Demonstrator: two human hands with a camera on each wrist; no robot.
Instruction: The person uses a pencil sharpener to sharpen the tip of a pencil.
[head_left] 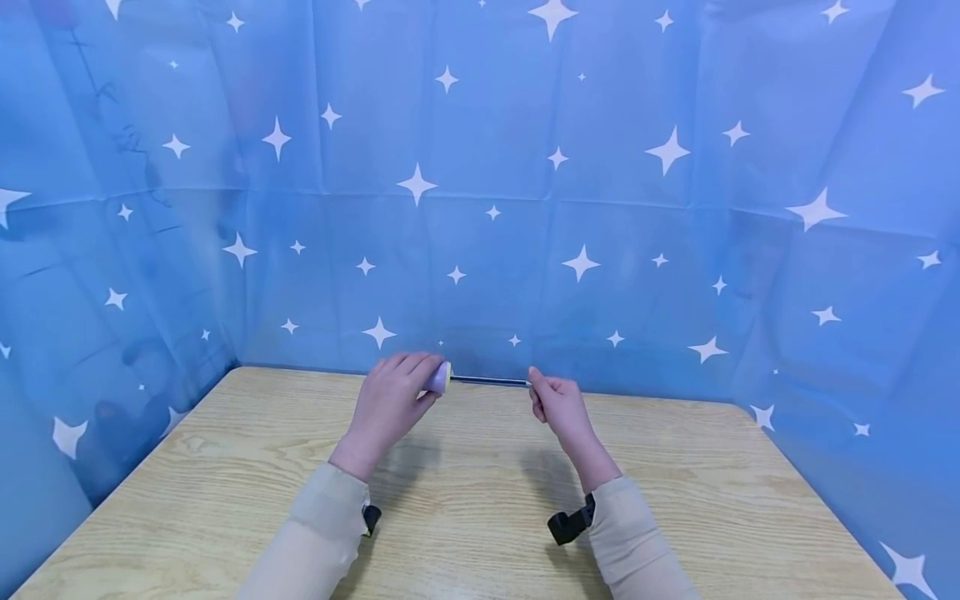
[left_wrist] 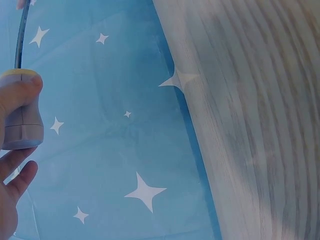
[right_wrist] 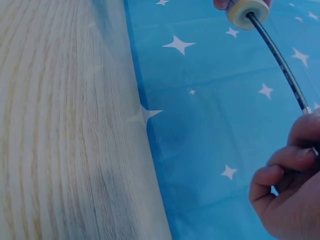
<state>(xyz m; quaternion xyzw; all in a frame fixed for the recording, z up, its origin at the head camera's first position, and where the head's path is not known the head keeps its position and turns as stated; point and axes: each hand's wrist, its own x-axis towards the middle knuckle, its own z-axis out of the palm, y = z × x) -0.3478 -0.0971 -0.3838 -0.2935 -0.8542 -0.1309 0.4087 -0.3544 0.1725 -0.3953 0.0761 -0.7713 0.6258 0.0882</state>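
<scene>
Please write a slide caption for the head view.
Left hand grips a lilac-handled screwdriver; right hand pinches its shaft.

The tool [head_left: 480, 380] has a waisted lavender handle [left_wrist: 22, 127] with a yellow collar [left_wrist: 28, 72] and a slim dark shaft [right_wrist: 276, 54], slightly bowed in the right wrist view, silvery at its visible right end. It is held nearly level at the far side, handle left

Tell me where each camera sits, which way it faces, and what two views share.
Head: worn on the head, facing forward and down at the table and starry backdrop; left hand, right hand and sleeves show.
Left wrist: worn there, looking at that hand gripping the lavender handle.
Right wrist: worn there, looking at that hand pinching the dark rod.
Both wrist views share handle, rod and backdrop.
</scene>
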